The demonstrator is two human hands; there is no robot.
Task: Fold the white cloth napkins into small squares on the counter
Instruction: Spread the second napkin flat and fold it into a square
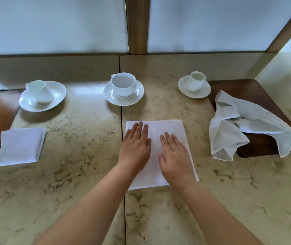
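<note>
A white cloth napkin (166, 128) lies flat on the marble counter (81, 156), folded into a tall rectangle. My left hand (135, 146) presses flat on its left side with straight fingers. My right hand (174, 156) lies flat on its right side, fingers straight too. A folded square napkin (20, 146) sits at the left of the counter. A crumpled, unfolded white napkin (238, 128) lies at the right, partly over a dark wooden inset.
Three white cups on saucers stand along the back: a tilted one (40, 93) at left, an upright one (123, 88) in the middle, a tilted one (195, 84) at right. Dark wooden panels (265, 96) flank the counter. A frosted wall rises behind.
</note>
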